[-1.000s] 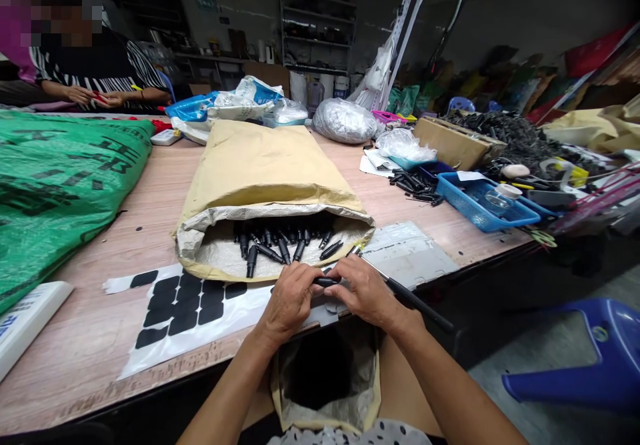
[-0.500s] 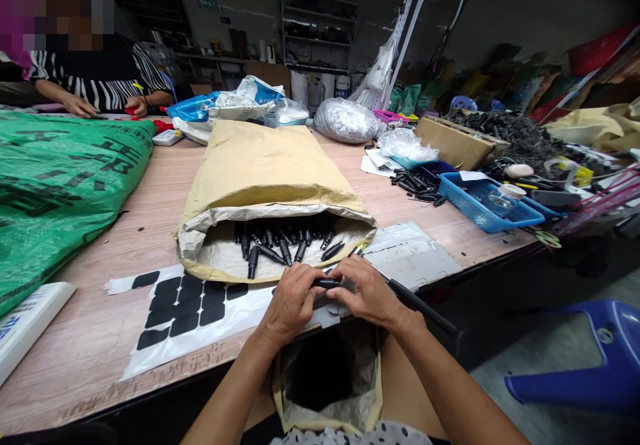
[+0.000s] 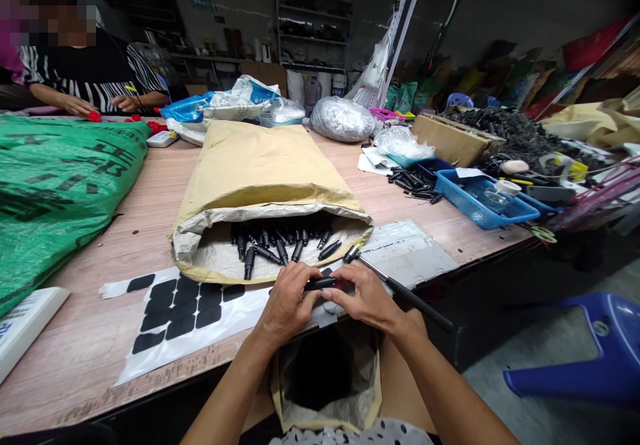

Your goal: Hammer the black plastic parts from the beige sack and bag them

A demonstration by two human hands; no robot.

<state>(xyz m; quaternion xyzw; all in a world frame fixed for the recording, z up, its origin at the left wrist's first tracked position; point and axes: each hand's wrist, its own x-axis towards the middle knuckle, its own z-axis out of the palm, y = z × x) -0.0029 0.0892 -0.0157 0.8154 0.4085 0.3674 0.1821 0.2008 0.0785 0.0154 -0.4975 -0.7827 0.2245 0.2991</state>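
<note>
Between my two hands, at the table's front edge, is a small black cylindrical part (image 3: 321, 283). My left hand (image 3: 291, 298) grips its left end, and the fingertips of my right hand (image 3: 364, 293) pinch its right end. Just ahead lies a tan paper sack (image 3: 270, 165), its mouth facing me, with many black parts (image 3: 281, 250) inside. A hammer (image 3: 400, 285) with a black handle rests beside my right hand. Below my hands, an open sack (image 3: 326, 421) with a dark inside sits between my legs.
Black square stickers (image 3: 185, 308) on a white sheet lie at the left. A green sack (image 3: 60, 185) covers the far left. A blue basket (image 3: 483, 201) stands at the right, a blue stool (image 3: 575, 358) on the floor. Another person's hands (image 3: 80, 106) work across the table.
The black part shows more of its length between my hands and has shifted slightly left. The view has moved a little; the other person's hands have changed position.
</note>
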